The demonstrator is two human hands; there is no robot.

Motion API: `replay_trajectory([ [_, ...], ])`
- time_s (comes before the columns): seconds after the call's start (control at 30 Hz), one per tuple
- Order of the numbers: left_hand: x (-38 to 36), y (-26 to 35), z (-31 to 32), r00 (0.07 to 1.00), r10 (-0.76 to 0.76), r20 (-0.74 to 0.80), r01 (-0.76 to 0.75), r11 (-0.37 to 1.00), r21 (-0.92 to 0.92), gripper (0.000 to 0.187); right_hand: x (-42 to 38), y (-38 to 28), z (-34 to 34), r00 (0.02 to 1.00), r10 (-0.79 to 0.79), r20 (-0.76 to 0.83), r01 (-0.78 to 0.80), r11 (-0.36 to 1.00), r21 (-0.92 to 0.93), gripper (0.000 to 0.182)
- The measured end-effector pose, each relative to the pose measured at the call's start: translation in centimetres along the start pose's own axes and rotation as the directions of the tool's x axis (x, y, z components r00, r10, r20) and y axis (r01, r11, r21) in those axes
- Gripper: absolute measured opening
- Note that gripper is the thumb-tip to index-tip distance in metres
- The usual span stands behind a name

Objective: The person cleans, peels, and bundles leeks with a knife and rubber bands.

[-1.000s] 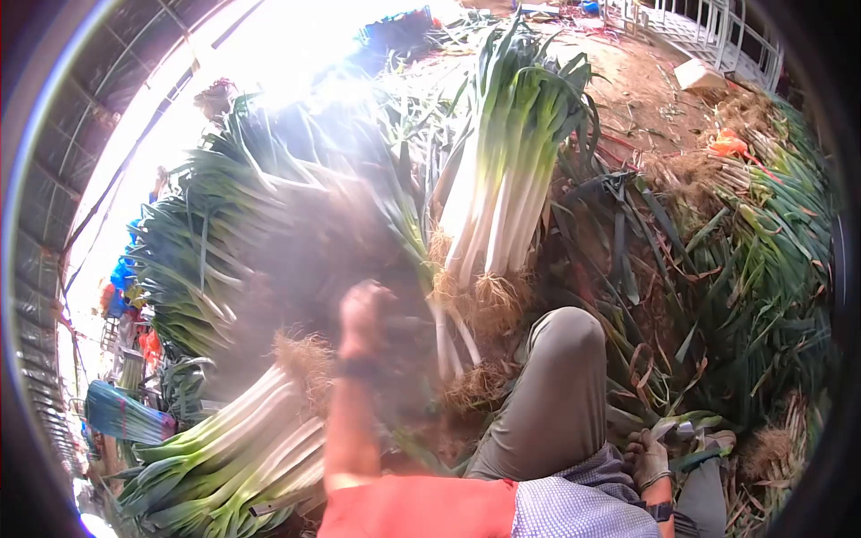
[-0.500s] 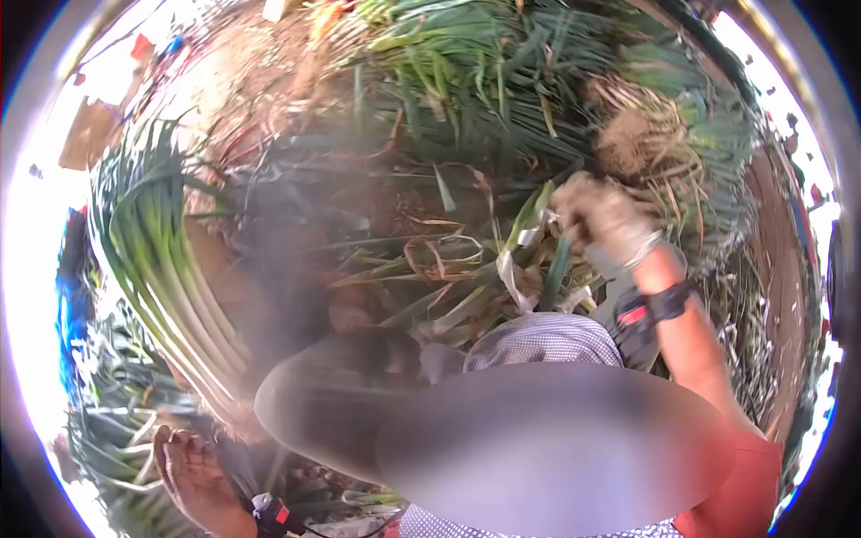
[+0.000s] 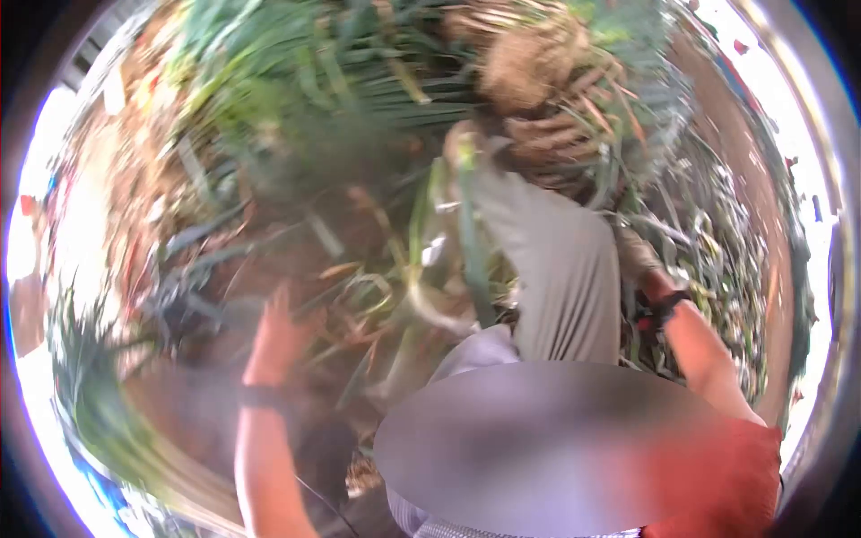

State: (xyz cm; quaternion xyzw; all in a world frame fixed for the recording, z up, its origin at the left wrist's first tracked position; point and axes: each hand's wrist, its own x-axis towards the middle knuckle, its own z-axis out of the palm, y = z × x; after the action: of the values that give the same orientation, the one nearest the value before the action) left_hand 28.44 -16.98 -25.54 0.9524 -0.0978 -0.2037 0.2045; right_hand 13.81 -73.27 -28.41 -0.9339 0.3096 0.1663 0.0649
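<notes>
My left hand (image 3: 280, 332) is blurred by motion, bare, with its fingers stretched forward over trampled leaves and dirt. Nothing shows in it. Beyond my knee, on the right, my right hand (image 3: 639, 258) wears a dirty glove and reaches down near loose leek trimmings (image 3: 700, 242); its fingers are hidden. A large bunch of leeks (image 3: 112, 403) lies at the lower left, away from my left hand. Between my hands are a loose leek stalk (image 3: 421, 242) and long green leaves.
Piled leek leaves (image 3: 269, 81) cover the far ground. A bundle with brown roots (image 3: 529, 67) lies ahead of my leg in grey trousers (image 3: 574, 269). Bare soil (image 3: 771, 296) runs along the right side. A blurred oval hides the lower middle.
My left hand has come up and inward from the lower left. My right hand has dropped back to the right of my leg, and the view has shifted.
</notes>
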Motion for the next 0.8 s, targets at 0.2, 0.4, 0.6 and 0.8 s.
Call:
replay_trajectory([
  [0.2,7.0,1.8,14.9,0.888,-0.137,0.44,0.131,0.99,0.044,0.114,-0.4,1.0,7.1,0.826,0.444,0.346,-0.521,0.836,0.171,0.112],
  [0.4,5.9,1.6,22.3,0.687,-0.184,0.703,0.29,0.956,-0.033,0.098,-3.2,-4.8,12.6,0.744,0.399,0.535,-0.661,0.552,0.508,0.095],
  [0.6,0.6,4.3,27.5,0.61,-0.155,0.777,0.305,0.951,-0.05,0.083,-7.8,-11.4,13.9,0.716,0.105,0.69,-0.617,0.557,0.556,0.078],
  [0.8,-3.7,5.8,28.3,0.568,-0.123,0.814,0.307,0.949,-0.071,0.069,-8.3,-14.7,14.5,0.711,-0.109,0.695,-0.518,0.588,0.622,0.062],
])
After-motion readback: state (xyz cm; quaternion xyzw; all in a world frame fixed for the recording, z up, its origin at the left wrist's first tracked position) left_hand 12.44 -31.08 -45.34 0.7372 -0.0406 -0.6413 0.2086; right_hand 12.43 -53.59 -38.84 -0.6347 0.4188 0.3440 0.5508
